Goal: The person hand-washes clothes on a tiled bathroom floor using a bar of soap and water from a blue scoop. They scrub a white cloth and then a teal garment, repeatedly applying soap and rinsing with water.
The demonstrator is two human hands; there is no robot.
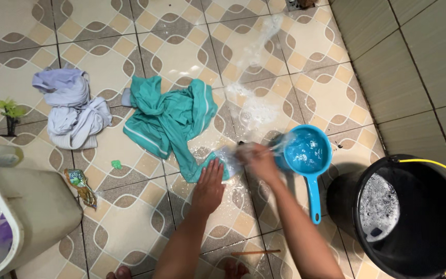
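Wash in progress: teal garment (pixel 169 116) spread on the wet tiled floor (pixel 130 206), left hand (pixel 210 183) flat on its soapy hem, right hand (pixel 258 157) blurred, grip indiscernible; lavender garment (pixel 70 108) beside the teal one seemingly unscrubbed, blue dipper (pixel 305 155) opposite.

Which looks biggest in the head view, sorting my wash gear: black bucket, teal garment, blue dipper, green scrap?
1. Teal garment and black bucket: alike, the bucket is cut off
2. Blue dipper
3. Green scrap
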